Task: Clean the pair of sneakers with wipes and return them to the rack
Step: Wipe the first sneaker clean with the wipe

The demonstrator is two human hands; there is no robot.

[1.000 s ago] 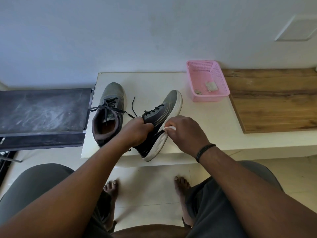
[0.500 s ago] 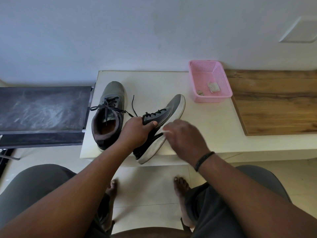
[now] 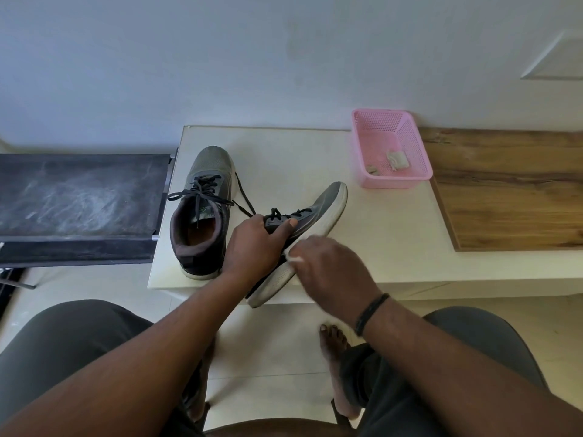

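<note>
- Sneaker (image 3: 318,209) in the grip: grey upper, black laces, pale sole, tipped onto its side above the near edge of the white table (image 3: 315,152), its long axis running from the heel near the person to the toe pointing away and to the right, toward the pink basket (image 3: 362,143).
- The left hand (image 3: 252,244) has its fingers curled round this shoe at the laces and collar, thumb on the tongue.
- The right hand (image 3: 331,266) pinches a white wipe (image 3: 291,258) against the sole edge at mid-length.
- The second sneaker (image 3: 205,197) stands upright on the table just left of the held one, toe pointing away toward the wall, laces loose; a small green mark shows on its tongue lining, too small to read.
- No brand or writing can be read on either shoe.
- The basket holds crumpled used wipes (image 3: 397,159) and sits beside a wooden board (image 3: 511,190).
- A dark rack shelf (image 3: 79,197) lies to the left of the table.
</note>
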